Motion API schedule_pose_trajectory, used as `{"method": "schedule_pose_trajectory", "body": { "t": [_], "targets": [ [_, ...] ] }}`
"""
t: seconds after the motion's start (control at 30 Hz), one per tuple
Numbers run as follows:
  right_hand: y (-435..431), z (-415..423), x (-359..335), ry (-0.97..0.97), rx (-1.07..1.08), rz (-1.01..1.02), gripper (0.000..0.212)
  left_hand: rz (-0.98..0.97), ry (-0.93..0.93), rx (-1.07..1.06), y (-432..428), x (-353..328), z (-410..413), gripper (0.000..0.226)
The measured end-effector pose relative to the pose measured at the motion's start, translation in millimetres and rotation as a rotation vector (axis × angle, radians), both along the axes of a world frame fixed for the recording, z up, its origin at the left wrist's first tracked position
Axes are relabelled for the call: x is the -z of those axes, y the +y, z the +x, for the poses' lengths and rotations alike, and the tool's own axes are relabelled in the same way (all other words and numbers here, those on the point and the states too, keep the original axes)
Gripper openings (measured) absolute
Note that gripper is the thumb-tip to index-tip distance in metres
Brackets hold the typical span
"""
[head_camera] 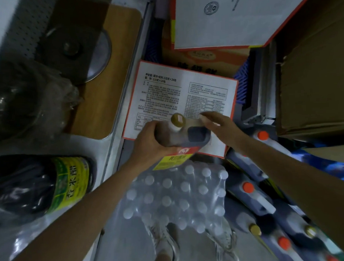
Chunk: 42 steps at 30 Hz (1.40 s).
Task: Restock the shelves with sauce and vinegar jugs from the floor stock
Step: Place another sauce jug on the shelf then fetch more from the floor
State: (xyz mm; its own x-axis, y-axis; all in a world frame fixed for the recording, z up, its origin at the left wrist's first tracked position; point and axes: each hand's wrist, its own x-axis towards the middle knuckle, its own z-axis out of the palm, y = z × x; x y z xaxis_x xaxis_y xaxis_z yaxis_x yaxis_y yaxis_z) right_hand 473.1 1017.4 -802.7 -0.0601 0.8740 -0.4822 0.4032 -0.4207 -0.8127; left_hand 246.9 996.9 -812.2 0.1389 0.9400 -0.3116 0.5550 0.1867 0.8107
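Gripping one dark sauce jug (172, 139) at centre, the left hand (148, 140) curls round its body; the right hand (216, 125) touches its handle side with straight fingers. At four o'clock lie three orange-capped jugs (248, 187) and two gold-capped jugs (254, 229). At six, one shrink-wrapped pack (139, 204) holds white-capped bottles (166, 183).

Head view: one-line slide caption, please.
Left hand grips a gold-capped dark jug, right hand touching it, above a printed carton.
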Motion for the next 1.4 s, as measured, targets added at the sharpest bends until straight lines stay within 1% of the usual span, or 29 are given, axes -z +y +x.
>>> {"method": "schedule_pose_trajectory", "body": {
  "t": [0.1,0.17,0.23,0.27,0.33,0.37,0.4,0.43,0.47,0.5,0.53,0.57,0.6,0.63,0.7,0.8,0.83,0.93,1.03,1.1,1.2,1.3,1.4],
  "targets": [
    [-3,-11,-24,0.004,-0.034,-0.007,0.044,0.023,0.009,-0.054,-4,-35,-3,0.072],
    [-9,-20,-46,0.045,0.004,0.011,0.047,0.050,0.002,-0.080,-7,-60,-6,0.073],
    [-18,-27,-72,0.178,0.105,-0.046,0.039,0.070,0.000,-0.115,-11,-89,-8,0.073],
    [-22,-30,-86,0.264,0.155,-0.093,0.032,0.077,-0.014,-0.140,-13,-103,-9,0.071],
    [-30,-34,-110,0.374,0.191,-0.158,0.015,0.082,-0.061,-0.197,-16,-136,-9,0.068],
    [-33,-36,-124,0.422,0.200,-0.178,0.011,0.081,-0.092,-0.228,-17,-154,-9,0.072],
    [-33,-37,-139,0.475,0.203,-0.193,0.016,0.082,-0.128,-0.255,-17,-172,-8,0.075],
    [-33,-37,-155,0.523,0.199,-0.195,0.028,0.084,-0.163,-0.277,-17,-190,-8,0.075],
    [-31,-36,-170,0.562,0.174,-0.172,0.050,0.086,-0.193,-0.290,-18,-208,-7,0.073],
    [-30,-34,-184,0.597,0.128,-0.148,0.076,0.089,-0.221,-0.295,-18,-226,-6,0.071],
    [-28,-32,-196,0.604,0.092,-0.134,0.097,0.095,-0.248,-0.298,-18,-244,-5,0.068],
    [-26,-31,-209,0.605,0.068,-0.132,0.108,0.097,-0.275,-0.309,-19,-263,-4,0.066],
    [-24,-30,-220,0.623,0.037,-0.123,0.109,0.096,-0.296,-0.323,-19,-280,-4,0.064],
    [-24,-29,-230,0.646,0.011,-0.116,0.106,0.102,-0.311,-0.343,-18,-297,-3,0.064],
    [-25,-30,-255,0.678,-0.024,-0.089,0.095,0.122,-0.323,-0.381,-17,-327,-1,0.063],
    [-30,-36,-294,0.702,0.036,-0.013,0.060,0.118,-0.378,-0.414,-21,-366,1,0.072],
    [-33,-38,-307,0.709,0.065,-0.001,0.053,0.112,-0.393,-0.420,-24,-378,2,0.073],
    [-42,-41,-339,0.742,0.094,0.056,0.046,0.111,-0.422,-0.435,-39,-411,6,0.069],
    [-47,-40,-376,0.740,0.129,0.108,0.051,0.153,-0.472,-0.453,-54,-440,10,0.054],
    [-50,-39,-400,0.749,0.141,0.142,0.059,0.188,-0.528,-0.459,-62,-460,17,0.051],
    [-51,-36,-437,0.774,0.171,0.170,0.067,0.235,-0.570,-0.397,-70,-494,27,0.057],
    [-51,-33,-477,0.789,0.189,0.178,0.066,0.256,-0.533,-0.312,-77,-525,30,0.063],
    [-51,-36,-515,0.776,0.159,0.231,0.081,0.268,-0.452,-0.421,-80,-551,32,0.084]
  ]
}}
